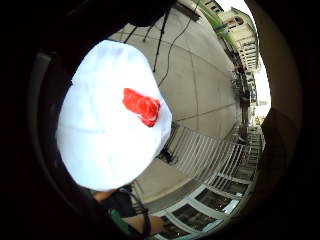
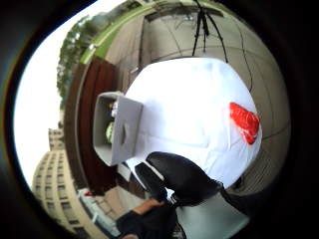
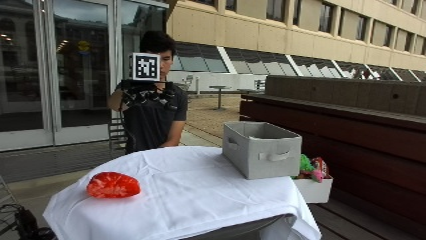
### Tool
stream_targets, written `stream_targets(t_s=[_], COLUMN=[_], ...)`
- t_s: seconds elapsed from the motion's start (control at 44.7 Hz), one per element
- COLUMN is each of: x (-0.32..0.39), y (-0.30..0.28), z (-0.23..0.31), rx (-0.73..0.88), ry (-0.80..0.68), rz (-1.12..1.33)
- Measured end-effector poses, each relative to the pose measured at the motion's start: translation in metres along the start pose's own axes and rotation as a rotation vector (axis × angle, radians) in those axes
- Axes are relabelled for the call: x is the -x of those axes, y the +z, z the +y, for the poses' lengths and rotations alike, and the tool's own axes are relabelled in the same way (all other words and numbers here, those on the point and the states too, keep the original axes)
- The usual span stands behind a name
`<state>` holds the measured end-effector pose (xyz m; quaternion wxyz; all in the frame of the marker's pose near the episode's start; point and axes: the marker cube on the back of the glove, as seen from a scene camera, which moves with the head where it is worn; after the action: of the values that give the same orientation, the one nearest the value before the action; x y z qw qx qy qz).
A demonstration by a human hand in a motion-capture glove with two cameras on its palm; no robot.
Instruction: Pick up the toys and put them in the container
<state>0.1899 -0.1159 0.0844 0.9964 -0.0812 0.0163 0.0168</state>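
Observation:
A red soft toy (image 3: 113, 185) lies on the white tablecloth (image 3: 200, 190) near the table's front left corner; it also shows in the palm views as the red toy (image 1: 142, 106) and red toy (image 2: 244, 122). The grey fabric container (image 3: 261, 149) stands at the table's right side, with its open top visible as the grey container (image 2: 117, 130). The person standing behind the table holds the gloved right hand (image 3: 140, 92) raised at chest height, well above and behind the table. Its black fingers (image 2: 182, 177) hang relaxed and hold nothing.
A small white box (image 3: 313, 189) with green and pink toys sits beside the table, next to the container. A dark wooden bench wall (image 3: 346, 125) runs along the right. A tripod (image 2: 204, 27) stands on the pavement beyond the table.

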Motion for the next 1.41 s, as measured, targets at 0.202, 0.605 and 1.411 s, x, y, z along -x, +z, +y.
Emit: stream_targets(t_s=[0.202, 0.605, 1.411], x=[-0.059, -0.115, -0.136], y=[0.065, 0.183, 0.237], z=[-0.004, -0.008, -0.009], rx=[0.025, 0.167, 0.129], ry=[0.03, 0.182, 0.277], rz=[0.012, 0.016, -0.117])
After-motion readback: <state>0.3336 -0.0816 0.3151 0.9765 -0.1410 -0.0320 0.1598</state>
